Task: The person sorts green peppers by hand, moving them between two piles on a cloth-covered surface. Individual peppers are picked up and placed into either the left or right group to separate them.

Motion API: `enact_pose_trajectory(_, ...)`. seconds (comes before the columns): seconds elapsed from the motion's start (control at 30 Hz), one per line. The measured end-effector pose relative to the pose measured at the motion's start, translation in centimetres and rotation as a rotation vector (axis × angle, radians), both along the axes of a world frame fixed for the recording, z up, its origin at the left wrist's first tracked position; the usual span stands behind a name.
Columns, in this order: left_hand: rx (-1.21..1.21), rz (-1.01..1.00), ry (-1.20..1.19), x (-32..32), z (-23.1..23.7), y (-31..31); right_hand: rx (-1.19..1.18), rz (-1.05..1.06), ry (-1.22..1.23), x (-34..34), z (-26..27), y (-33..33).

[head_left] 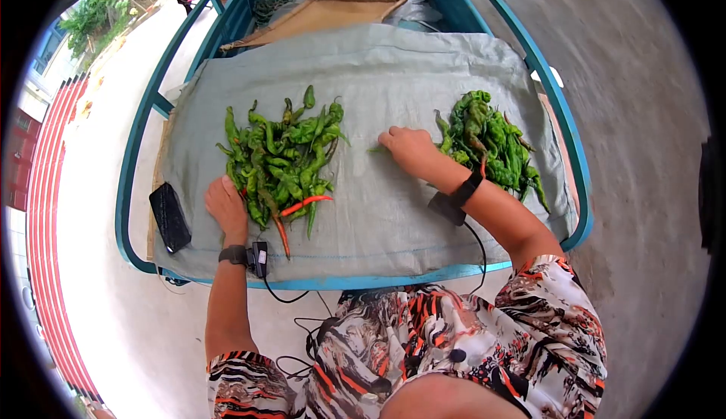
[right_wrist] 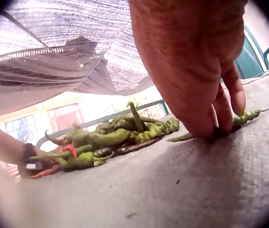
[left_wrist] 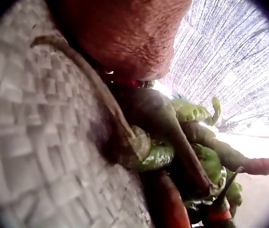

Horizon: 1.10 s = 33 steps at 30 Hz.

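Observation:
My right hand (head_left: 412,152) is over the sheet between two heaps, its fingertips pinching a slender green chili pepper (right_wrist: 247,118). Both ends of that pepper stick out past the fingers in the right wrist view. My left hand (head_left: 226,206) rests at the near left edge of the left heap of chili peppers (head_left: 283,154), its fingers partly hidden. That heap is mostly green, with a few red ones such as the red chili pepper (head_left: 305,205). Right of the right hand lies a second heap of green chili peppers (head_left: 495,143), more wrinkled.
A grey woven sheet (head_left: 378,79) covers the bed of a blue-railed cart (head_left: 572,162). A black phone (head_left: 171,218) lies at its left edge. Behind is a tan board (head_left: 333,14). A cable (head_left: 482,256) hangs from the right wrist camera.

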<state>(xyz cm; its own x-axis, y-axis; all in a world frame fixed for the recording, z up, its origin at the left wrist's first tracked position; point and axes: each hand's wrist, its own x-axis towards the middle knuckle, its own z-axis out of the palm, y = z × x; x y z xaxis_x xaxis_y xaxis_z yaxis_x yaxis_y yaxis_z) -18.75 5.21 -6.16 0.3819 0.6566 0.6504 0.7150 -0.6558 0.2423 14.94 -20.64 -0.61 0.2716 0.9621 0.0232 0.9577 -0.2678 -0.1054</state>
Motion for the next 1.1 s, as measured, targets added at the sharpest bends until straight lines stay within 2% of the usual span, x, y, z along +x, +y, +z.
enact_pose_trajectory(0.1, -0.12, -0.033, 0.057, -0.6, 0.0, 0.2, 0.071, 0.097, -0.02, 1.1, 2.1, -0.8)
enact_pose_trajectory(0.17, -0.057, 0.004, 0.126, -0.8, -0.6, 0.6, 0.112, 0.075, -0.124, 3.0, 4.2, -1.8)
enact_pose_trajectory(0.27, -0.096, 0.067, 0.17, -0.7, -0.9, 0.9, 0.143, 0.053, -0.192, 8.8, 2.8, -3.8)
enact_pose_trajectory(0.33, -0.103, 0.065, 0.105, -0.2, -0.5, 0.3, -0.019, 0.026, -0.256, 10.3, 2.1, -5.3)
enact_pose_trajectory(0.37, -0.143, 0.084, 0.114, -0.3, -0.6, 0.4, -0.101, 0.007, -0.177, 10.8, 1.9, -5.7)
enact_pose_trajectory(0.47, -0.165, 0.097, 0.108, -0.1, -0.3, 0.1, -0.129, 0.076, -0.197, 9.1, 3.0, -3.1)
enact_pose_trajectory(0.5, -0.178, 0.107, 0.112, 0.0, -0.2, 0.0, -0.009, 0.065, -0.053, 7.4, 3.5, -1.7)
enact_pose_trajectory(0.57, -0.193, 0.122, 0.122, 0.2, 0.0, -0.2, 0.076, -0.005, 0.198, 2.8, 5.4, 2.1)
enact_pose_trajectory(0.63, -0.189, 0.127, 0.122, 0.2, 0.0, -0.3, 0.113, -0.028, 0.452, 0.7, 4.8, 5.9)
enact_pose_trajectory(0.73, -0.186, 0.124, 0.118, 0.3, 0.2, -0.4, 0.005, -0.16, 1.107, -1.5, 6.2, 10.2)
enact_pose_trajectory(0.83, -0.202, 0.115, 0.096, 0.2, 0.4, -0.4, 0.194, 0.361, 0.631, 0.2, -0.2, 13.1)
enact_pose_trajectory(0.97, -0.231, 0.109, 0.062, 0.4, 0.9, -0.8, -0.088, 0.134, 0.412, -2.3, 1.3, 13.8)
enact_pose_trajectory(1.07, -0.241, 0.097, 0.03, 0.6, 1.0, -0.9, 0.041, 0.117, 0.323, -2.3, 1.2, 13.4)
enact_pose_trajectory(1.1, -0.238, 0.097, 0.035, 0.4, 0.9, -1.0, 0.062, 0.071, 0.494, -2.3, 1.6, 13.1)
